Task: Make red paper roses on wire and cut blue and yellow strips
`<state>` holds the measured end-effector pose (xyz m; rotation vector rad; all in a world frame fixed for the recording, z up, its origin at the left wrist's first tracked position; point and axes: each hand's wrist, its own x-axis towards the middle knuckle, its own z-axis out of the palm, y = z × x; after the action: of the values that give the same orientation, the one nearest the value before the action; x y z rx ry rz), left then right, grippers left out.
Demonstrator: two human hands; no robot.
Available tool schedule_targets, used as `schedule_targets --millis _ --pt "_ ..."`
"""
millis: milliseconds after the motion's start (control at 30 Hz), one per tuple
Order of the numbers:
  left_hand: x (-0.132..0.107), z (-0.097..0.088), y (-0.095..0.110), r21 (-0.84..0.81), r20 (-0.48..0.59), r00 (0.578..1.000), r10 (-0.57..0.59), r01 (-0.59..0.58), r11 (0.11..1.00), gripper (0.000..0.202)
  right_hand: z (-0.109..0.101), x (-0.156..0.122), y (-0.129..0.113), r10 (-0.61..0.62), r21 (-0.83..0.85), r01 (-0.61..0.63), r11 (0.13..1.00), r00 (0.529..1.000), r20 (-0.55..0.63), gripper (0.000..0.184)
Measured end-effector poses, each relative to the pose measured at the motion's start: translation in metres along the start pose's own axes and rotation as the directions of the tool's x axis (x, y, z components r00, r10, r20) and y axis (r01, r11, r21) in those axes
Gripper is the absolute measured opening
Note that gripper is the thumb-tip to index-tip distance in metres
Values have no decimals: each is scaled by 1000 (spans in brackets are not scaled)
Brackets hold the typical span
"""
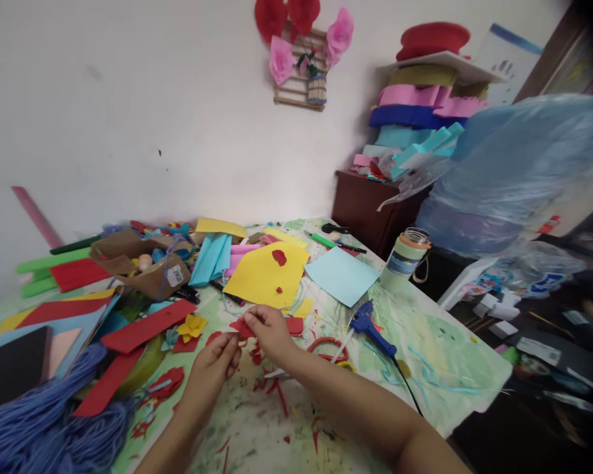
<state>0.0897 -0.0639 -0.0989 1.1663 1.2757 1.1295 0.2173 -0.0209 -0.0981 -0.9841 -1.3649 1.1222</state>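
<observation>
My left hand (216,361) and my right hand (268,329) meet over the middle of the craft table (425,349). Both are closed in a pinch on a small red foam piece (239,326) held between them. Red foam scraps (271,385) lie on the table under and around my hands. Red-handled scissors (329,349) lie just right of my right wrist. A blue glue gun (372,329) rests further right, its black cord trailing toward the table edge. A small yellow foam flower (192,326) sits to the left of my hands.
Yellow foam sheet (264,276), light blue sheet (340,275) and red strips (145,327) cover the table. Blue yarn (44,421) lies front left, an open cardboard box (143,263) behind it. A jar (405,255) stands near the right edge. Stacked foam rolls (415,112) and a plastic bag (518,171) are beyond.
</observation>
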Motion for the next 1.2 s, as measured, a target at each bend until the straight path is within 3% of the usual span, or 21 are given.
schedule_targets --millis 133,267,367,467,600,800,933,1033,1200 --pt "-1 0 2 -24 -55 998 44 -45 999 55 1 0 1 75 181 -78 980 997 19 21" --pt "0 -4 3 -63 -213 967 140 -156 986 52 8 -7 5 126 266 -121 956 992 -2 29" --pt "0 -9 2 -58 -279 946 164 -188 981 49 17 -19 7 147 166 -173 971 976 159 25" --pt "0 -15 0 69 -272 939 212 -200 977 48 24 -29 4 140 142 -184 973 950 279 15" --pt "-2 -18 -4 381 -165 918 361 -278 882 42 26 -30 -3 176 285 -225 932 966 190 13" --pt "-8 -6 -10 481 -34 917 398 -334 811 60 13 -18 -19 204 426 -181 886 979 -10 29" --pt "-5 -9 -11 536 11 911 412 -353 767 59 -16 -1 -42 57 462 11 887 990 -133 37" --pt "1 -15 -14 577 53 901 430 -379 723 48 -39 8 -60 -43 440 149 886 969 -242 39" --pt "9 -22 -19 645 95 858 505 -440 625 38 -50 7 -74 -101 463 206 862 965 -241 42"
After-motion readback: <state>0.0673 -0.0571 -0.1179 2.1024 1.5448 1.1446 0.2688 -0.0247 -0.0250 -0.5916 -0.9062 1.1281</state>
